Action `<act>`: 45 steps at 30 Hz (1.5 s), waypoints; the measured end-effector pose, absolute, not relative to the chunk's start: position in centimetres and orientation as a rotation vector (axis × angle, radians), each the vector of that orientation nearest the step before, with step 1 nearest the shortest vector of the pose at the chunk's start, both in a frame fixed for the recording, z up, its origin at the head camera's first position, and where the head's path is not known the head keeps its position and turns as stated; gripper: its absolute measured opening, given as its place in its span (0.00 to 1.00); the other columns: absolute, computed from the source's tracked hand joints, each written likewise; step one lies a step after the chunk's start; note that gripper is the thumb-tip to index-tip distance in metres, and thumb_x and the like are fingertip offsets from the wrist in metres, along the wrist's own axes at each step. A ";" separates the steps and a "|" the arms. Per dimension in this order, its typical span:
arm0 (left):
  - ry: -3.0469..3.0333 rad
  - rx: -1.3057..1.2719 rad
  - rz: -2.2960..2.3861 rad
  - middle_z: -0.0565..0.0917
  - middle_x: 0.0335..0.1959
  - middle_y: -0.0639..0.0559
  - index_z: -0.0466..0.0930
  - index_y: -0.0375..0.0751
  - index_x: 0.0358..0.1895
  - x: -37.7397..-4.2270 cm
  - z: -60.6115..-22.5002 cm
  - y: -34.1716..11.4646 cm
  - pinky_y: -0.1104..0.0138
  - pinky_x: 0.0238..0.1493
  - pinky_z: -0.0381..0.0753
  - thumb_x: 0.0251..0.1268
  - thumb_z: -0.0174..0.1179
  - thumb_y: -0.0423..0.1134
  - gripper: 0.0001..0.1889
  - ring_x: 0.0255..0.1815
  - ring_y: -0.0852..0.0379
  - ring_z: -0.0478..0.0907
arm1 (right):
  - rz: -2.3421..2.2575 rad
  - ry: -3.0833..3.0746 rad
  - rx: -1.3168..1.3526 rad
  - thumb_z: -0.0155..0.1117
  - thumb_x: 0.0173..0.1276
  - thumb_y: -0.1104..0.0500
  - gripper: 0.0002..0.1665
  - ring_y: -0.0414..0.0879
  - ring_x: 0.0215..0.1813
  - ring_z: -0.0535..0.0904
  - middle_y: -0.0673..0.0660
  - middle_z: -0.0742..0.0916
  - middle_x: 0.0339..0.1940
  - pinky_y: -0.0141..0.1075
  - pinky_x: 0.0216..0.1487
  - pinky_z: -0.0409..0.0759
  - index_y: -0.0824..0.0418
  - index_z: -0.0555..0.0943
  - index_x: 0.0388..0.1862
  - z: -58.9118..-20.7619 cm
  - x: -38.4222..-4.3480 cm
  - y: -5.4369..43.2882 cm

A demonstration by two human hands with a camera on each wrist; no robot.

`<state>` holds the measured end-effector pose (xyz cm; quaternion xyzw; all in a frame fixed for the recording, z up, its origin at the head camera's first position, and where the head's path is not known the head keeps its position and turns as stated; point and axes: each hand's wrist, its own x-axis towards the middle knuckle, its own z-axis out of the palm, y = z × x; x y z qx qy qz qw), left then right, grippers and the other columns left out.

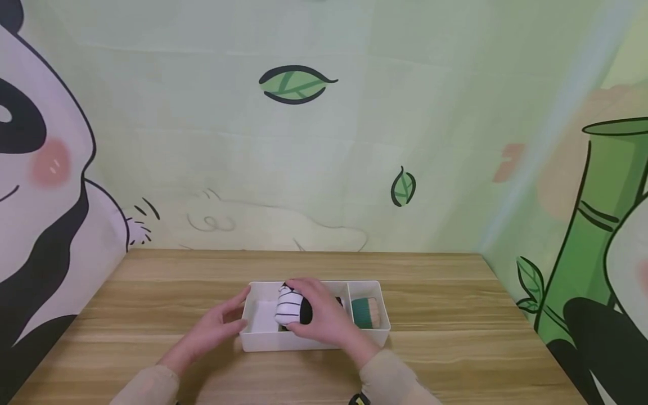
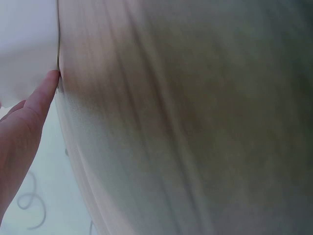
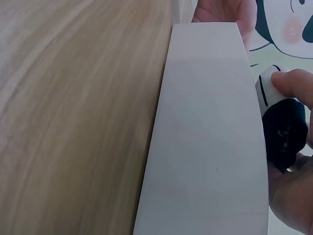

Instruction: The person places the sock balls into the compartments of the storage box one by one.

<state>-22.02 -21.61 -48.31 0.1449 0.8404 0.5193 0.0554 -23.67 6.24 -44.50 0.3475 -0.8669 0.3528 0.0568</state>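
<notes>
A white box [image 1: 296, 342] with a divider stands on the wooden table. Over its larger left compartment, my right hand [image 1: 324, 312] grips a rolled-up pair of socks [image 1: 289, 306], white with thin black stripes and a black part at the right. In the right wrist view, the thumb and fingers close around the socks [image 3: 283, 132], just beyond the box's long side. My left hand [image 1: 223, 323] rests against the box's left end, fingers and thumb spread along it; the left wrist view shows a fingertip [image 2: 53, 76] at the box edge.
A green rolled pair of socks [image 1: 361, 313] with a beige end lies in the small right compartment. Something black [image 1: 339, 301] shows behind my right hand inside the box. A printed cloth backdrop [image 1: 314, 169] rises behind the wooden table [image 1: 445, 315].
</notes>
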 end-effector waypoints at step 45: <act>2.522 0.450 1.598 0.59 0.76 0.34 0.54 0.46 0.79 -22.0 -48.0 -21.7 0.48 0.64 0.72 0.69 0.61 0.39 0.38 0.69 0.35 0.66 | 0.890 -2.701 1.090 0.76 0.58 0.50 0.42 0.47 0.63 0.72 0.54 0.75 0.66 0.39 0.62 0.74 0.52 0.70 0.71 -44.9 -24.7 0.8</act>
